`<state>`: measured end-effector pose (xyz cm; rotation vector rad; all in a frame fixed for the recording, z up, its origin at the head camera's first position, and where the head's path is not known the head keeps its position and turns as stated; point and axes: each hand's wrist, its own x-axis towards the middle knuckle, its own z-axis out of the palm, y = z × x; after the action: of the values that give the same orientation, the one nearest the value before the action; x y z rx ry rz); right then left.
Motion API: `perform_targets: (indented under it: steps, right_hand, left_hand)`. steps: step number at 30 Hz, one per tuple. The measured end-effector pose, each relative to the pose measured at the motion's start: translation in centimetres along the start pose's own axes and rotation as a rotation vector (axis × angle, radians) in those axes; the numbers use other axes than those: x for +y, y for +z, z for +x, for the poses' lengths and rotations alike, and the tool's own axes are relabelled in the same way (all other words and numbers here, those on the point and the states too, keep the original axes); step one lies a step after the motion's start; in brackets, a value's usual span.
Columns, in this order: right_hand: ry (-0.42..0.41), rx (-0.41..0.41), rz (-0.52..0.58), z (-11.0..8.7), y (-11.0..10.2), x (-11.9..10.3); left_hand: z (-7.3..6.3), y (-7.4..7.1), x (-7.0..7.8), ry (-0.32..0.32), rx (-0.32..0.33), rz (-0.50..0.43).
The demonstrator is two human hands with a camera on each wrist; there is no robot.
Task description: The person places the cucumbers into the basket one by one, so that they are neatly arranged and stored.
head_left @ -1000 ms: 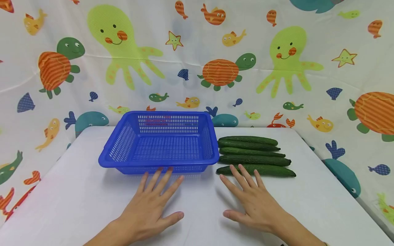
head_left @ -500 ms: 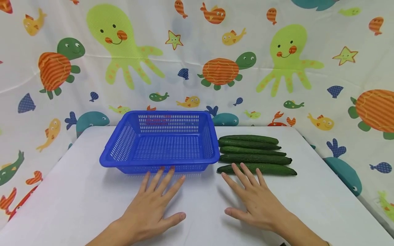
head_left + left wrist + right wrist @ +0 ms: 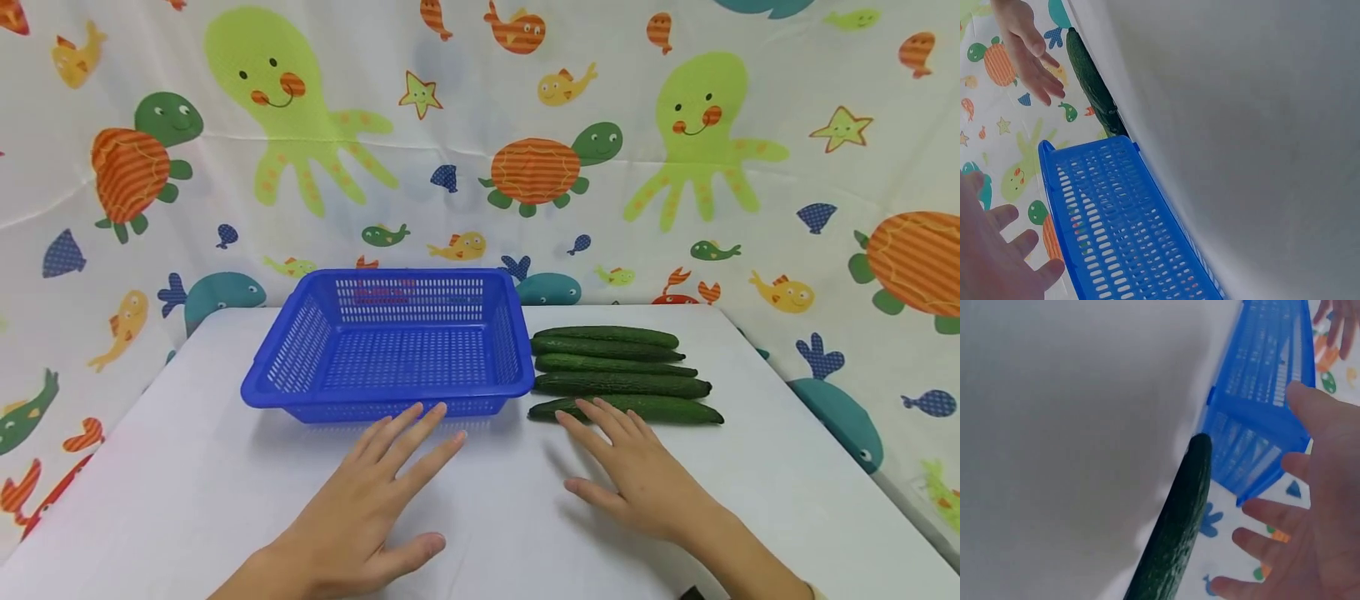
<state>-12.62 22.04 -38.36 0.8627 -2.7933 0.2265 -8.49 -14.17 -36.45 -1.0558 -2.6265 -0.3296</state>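
Cucumbers point(image 3: 617, 366), five in a row, lie on the table point(image 3: 495, 533) just right of the basket point(image 3: 390, 394); they look firm, fairly weighty and perhaps slick, so the middle of each should give the steadiest grip, while the basket, likely light and stiff, suits a hold by its rim. The left hand point(image 3: 360, 500), fingers spread, holds nothing near the basket's front; the right hand point(image 3: 641, 479), fingers also apart and holding nothing, is near the closest cucumber.
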Motion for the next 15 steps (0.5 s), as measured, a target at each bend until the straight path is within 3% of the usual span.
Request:
perform_targets:
  steps: [6, 15]
  right_hand:
    - [-0.002, 0.048, 0.039, 0.2, -0.1, 1.3]
    - [0.005, 0.156, 0.098, 0.3, -0.1, 3.3]
  left_hand:
    - [-0.2, -0.1, -1.0, -0.024, 0.120, -0.065]
    - [-0.7, -0.2, -2.6, -0.167, 0.270, -0.150]
